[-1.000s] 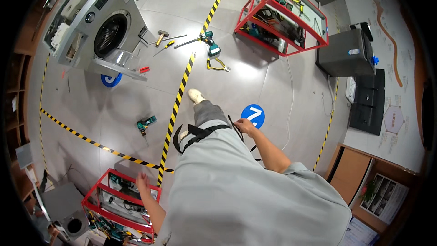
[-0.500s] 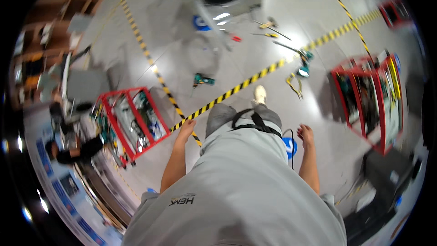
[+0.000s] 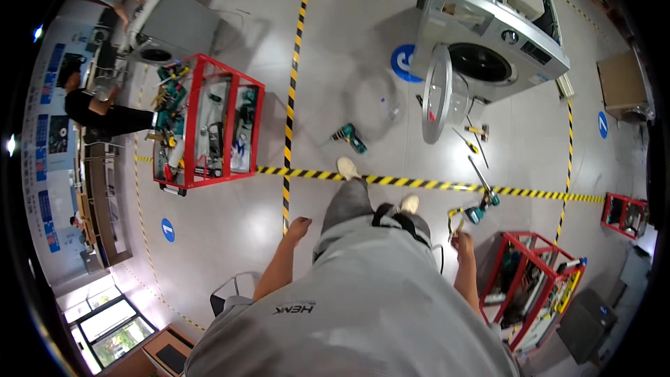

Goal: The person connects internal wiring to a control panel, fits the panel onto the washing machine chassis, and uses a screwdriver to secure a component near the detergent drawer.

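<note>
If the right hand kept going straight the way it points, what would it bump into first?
Looks like the yellow-and-black pliers, just ahead of the right hand. But they seem to lie on the floor, lower than the hand, so it might pass above them.

A tool cart stands left, a washing machine far right; pliers lie near right beside a drill.

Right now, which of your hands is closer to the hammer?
Right. In the picture, the right hand is below the hammer; the left hand is farther off, below it and well to its left.
</note>
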`<state>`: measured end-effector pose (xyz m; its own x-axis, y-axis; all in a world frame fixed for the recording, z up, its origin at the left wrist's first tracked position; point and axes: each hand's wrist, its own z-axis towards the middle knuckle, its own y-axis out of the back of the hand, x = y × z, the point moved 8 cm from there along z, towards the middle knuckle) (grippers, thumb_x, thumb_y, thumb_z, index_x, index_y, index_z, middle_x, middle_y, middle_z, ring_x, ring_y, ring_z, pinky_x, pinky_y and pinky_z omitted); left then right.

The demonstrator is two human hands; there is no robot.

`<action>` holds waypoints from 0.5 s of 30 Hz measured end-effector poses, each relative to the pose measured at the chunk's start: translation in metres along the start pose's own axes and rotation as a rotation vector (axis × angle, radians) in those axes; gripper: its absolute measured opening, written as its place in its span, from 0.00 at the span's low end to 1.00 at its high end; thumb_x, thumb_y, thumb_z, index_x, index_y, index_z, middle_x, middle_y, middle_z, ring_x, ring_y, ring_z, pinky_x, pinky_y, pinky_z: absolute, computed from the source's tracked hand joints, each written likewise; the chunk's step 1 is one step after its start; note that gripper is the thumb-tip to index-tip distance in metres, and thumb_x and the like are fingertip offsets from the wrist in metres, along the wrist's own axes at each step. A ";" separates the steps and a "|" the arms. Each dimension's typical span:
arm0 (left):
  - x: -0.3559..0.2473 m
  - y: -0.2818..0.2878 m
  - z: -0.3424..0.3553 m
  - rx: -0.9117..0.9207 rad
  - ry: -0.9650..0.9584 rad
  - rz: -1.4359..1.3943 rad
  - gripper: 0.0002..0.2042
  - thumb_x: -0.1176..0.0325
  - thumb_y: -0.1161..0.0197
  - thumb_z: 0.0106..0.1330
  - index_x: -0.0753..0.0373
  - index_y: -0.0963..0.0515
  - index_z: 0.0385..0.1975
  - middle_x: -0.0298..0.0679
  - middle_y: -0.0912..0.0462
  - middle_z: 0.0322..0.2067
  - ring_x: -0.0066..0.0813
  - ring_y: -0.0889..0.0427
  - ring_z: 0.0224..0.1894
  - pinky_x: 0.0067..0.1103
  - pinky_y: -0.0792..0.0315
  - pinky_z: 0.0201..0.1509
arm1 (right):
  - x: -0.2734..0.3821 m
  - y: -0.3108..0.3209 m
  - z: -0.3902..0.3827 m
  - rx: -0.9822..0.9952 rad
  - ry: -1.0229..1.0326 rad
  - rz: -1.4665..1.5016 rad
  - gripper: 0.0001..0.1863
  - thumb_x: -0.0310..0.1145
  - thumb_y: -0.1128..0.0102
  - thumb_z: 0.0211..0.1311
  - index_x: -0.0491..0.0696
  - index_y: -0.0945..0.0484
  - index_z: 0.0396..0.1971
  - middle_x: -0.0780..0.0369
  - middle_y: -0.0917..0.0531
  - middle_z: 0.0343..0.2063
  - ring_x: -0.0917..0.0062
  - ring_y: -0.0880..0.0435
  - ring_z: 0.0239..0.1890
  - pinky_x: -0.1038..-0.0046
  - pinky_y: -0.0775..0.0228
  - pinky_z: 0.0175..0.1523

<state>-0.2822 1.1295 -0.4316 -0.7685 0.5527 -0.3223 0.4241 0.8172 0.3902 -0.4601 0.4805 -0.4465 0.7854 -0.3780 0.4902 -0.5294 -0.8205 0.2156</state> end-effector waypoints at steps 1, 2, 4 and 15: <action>0.015 0.004 0.009 0.040 0.045 -0.063 0.20 0.54 0.40 0.65 0.68 0.22 0.44 0.43 0.18 0.37 0.32 0.21 0.39 0.28 0.26 0.43 | 0.029 -0.022 0.001 -0.026 0.045 0.004 0.13 0.37 0.42 0.65 0.41 0.25 0.36 0.63 0.23 0.21 0.81 0.25 0.20 0.78 0.32 0.24; 0.034 0.015 0.013 0.133 0.101 -0.164 0.17 0.54 0.40 0.66 0.62 0.21 0.41 0.36 0.20 0.32 0.26 0.22 0.34 0.27 0.27 0.37 | 0.062 -0.050 -0.007 -0.050 0.070 -0.107 0.13 0.38 0.45 0.67 0.41 0.24 0.38 0.63 0.23 0.23 0.80 0.25 0.21 0.78 0.32 0.27; 0.045 0.033 0.023 0.155 0.244 -0.122 0.09 0.56 0.42 0.67 0.51 0.21 0.39 0.25 0.24 0.25 0.20 0.26 0.27 0.25 0.30 0.31 | 0.118 -0.098 -0.024 0.014 0.151 -0.099 0.13 0.37 0.45 0.67 0.41 0.24 0.40 0.62 0.20 0.27 0.79 0.21 0.26 0.78 0.28 0.31; -0.113 0.206 0.139 -0.002 0.018 -0.353 0.19 0.52 0.39 0.64 0.59 0.26 0.47 0.34 0.21 0.36 0.24 0.23 0.37 0.25 0.27 0.41 | 0.165 -0.216 -0.074 0.016 0.225 -0.502 0.13 0.38 0.44 0.68 0.43 0.20 0.43 0.65 0.18 0.29 0.82 0.21 0.30 0.77 0.29 0.36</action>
<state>-0.0416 1.2585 -0.4346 -0.8759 0.2328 -0.4226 0.1294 0.9571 0.2591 -0.2396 0.6271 -0.3493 0.8512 0.1610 0.4995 -0.1013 -0.8834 0.4575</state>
